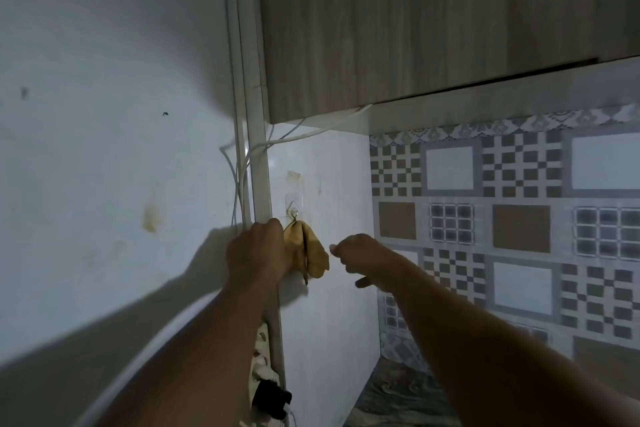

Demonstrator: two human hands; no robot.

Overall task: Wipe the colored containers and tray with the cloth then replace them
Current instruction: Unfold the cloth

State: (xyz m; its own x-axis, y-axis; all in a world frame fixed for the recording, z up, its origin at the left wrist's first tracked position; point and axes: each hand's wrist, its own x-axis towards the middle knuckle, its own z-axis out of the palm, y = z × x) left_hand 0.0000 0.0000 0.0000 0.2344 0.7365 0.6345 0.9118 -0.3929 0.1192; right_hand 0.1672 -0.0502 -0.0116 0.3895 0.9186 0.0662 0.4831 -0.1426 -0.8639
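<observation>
Currently on view, one wall corner under a wooden wall cabinet (415, 28), itemised as follows.

Item 1: cloth (311, 253), yellow-brown, bunched in folds. It hangs from a small metal hook (294, 214) on a clear adhesive pad stuck to the white side panel (329, 305), below the cabinet's left end.

Item 2: left hand (258, 253), raised, with its back to the camera. It grasps the cloth's left side, fingers curled at the top just beside the hook. The fingertips themselves are hidden behind the hand.

Item 3: right hand (360, 253), raised to the same height. It is clenched loosely, fingers curled, with nothing seen in it. Its fingertips sit just beside the cloth's right edge, a narrow gap between them, and the thumb points downward.

Item 4: white cables (239, 177), running out from under the cabinet and down alongside a vertical white trim strip (256, 156).

Item 5: power strip (263, 350), mounted low on the trim and partly hidden by the left forearm, with a black plug (273, 395) below it.

Item 6: patterned tiles (502, 218), grey, white and brown squares, on the wall to the right.

Item 7: plain white wall (104, 80) to the left, bearing a yellowish stain (152, 222).

Item 8: dark marbled countertop (391, 395), showing between the forearms at the bottom.
</observation>
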